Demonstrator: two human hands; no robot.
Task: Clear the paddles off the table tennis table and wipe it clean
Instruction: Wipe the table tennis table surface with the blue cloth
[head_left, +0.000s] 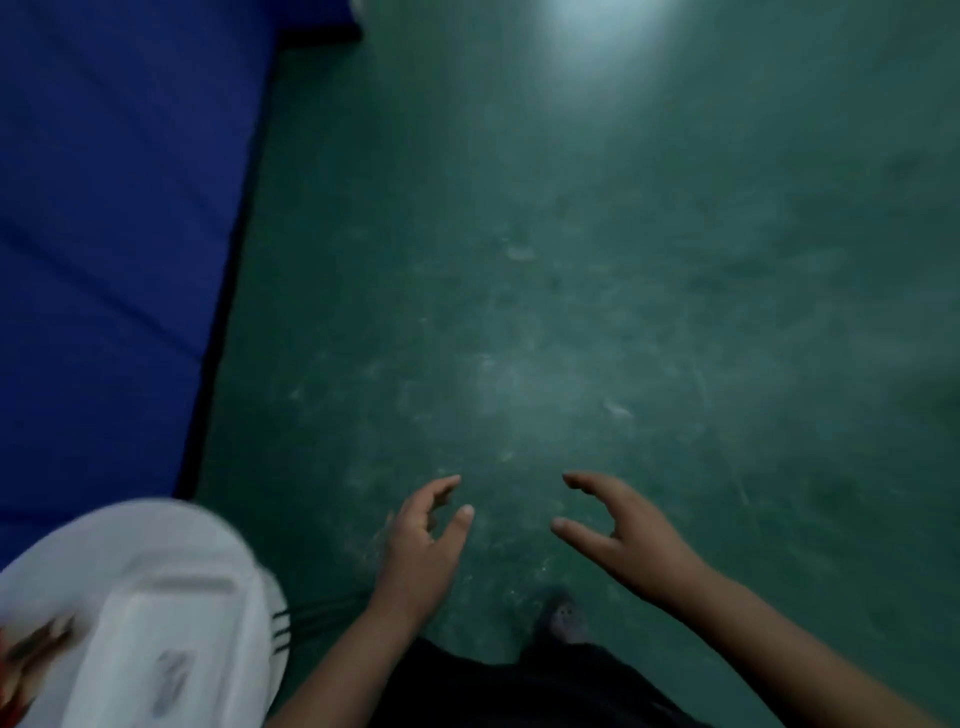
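Left hand (421, 540), right hand (623, 530): both grips released, fingers loosely curled, holding nothing, over green floor (571, 260). I see no paddles; blue table (104, 234) at 9 o'clock. Risk: no cloth in hand, wiping stalls; motion blur could hide obstacles.

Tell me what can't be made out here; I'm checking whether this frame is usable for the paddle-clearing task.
Head view only:
- Blue table surface: cut off by the left and top edges; no paddles or cloth show.
- White object at lower left: motion-blurred and cut by the frame edge; identity unclear.
- Reddish-brown item on it: blurred, cropped.
- Left hand and right hand: empty over the green floor; their target is unclear.
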